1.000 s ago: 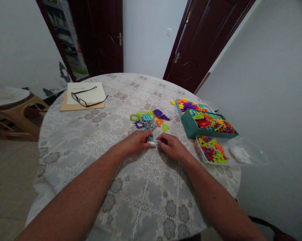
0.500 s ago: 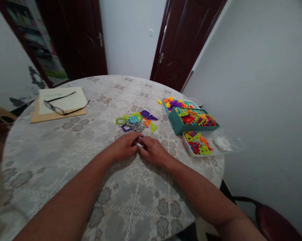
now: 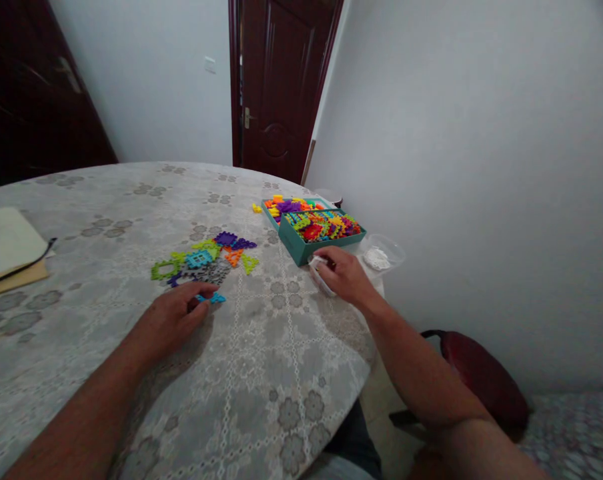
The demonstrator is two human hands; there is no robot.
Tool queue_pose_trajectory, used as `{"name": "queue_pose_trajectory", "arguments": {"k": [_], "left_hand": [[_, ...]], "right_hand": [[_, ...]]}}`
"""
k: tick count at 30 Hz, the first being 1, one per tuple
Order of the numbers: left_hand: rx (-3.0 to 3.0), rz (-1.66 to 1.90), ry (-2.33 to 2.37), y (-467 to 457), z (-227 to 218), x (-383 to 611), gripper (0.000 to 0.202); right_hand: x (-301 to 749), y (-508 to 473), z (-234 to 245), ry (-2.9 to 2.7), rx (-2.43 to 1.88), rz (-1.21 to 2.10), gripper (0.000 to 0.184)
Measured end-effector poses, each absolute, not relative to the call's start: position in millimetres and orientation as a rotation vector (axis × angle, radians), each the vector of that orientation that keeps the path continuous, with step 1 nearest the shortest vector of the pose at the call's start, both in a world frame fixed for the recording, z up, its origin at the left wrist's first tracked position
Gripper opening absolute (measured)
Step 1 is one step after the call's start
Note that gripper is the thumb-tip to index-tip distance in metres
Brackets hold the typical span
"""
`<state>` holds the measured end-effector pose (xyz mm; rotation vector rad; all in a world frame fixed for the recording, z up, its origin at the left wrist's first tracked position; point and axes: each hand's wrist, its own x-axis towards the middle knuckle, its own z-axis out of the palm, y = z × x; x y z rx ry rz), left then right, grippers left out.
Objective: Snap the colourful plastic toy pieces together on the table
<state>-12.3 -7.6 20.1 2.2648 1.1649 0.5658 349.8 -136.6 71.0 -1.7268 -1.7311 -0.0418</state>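
Observation:
My left hand (image 3: 174,315) rests on the tablecloth, its thumb and forefinger pinched on a small blue plastic piece (image 3: 212,298) that lies flat on the table. Just beyond it is a loose cluster of green, blue, purple, grey and orange interlocking pieces (image 3: 206,255). My right hand (image 3: 342,273) is far to the right, fingers curled down over a clear plastic tub (image 3: 320,279) that it mostly hides. Whatever those fingers hold is hidden. Touching the tub's far side stands a teal box (image 3: 297,248) full of coloured pieces.
A second teal tray (image 3: 268,209) of pieces sits behind the box. A clear dish (image 3: 383,254) with something white lies at the table's right edge. A notebook (image 3: 4,243) lies at far left. A red chair (image 3: 481,373) stands right of the round table (image 3: 281,373).
My hands were together in front of me on a small piece. The right hand has now gone right to the clear tub, the left keeps a blue piece, and the view has swung right.

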Motion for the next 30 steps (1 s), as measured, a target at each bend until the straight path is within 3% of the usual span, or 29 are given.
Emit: {"name": "queue_pose_trajectory", "arguments": {"k": [6,11,16,21,26,30], "left_hand": [[2.324,0.658,1.281,-4,20,-17,0.047],[2.324,0.699,1.423,1,19,-23,0.050],[2.219,0.833,1.643,-3,24,-31,0.046],[2.221,0.990,1.671,4,12,-40,0.038],[2.358,0.940,1.729,13,-12,-46,0.041],[2.392,0.837,1.769,13,-20,-45,0.042]], "right_hand": [[493,-151,76,-1.271,-2.151,-0.374,0.027],[537,-160,76,-1.076,-2.292,-0.473,0.036],[470,-161,66,-1.290,-1.973,-0.549,0.030],[348,-153,58,-1.855,-1.567,-0.078,0.022],[267,-121,35,-2.340,-1.409,0.334,0.048],[228,-90,16,-2.383,-1.458,0.307,0.047]]}}
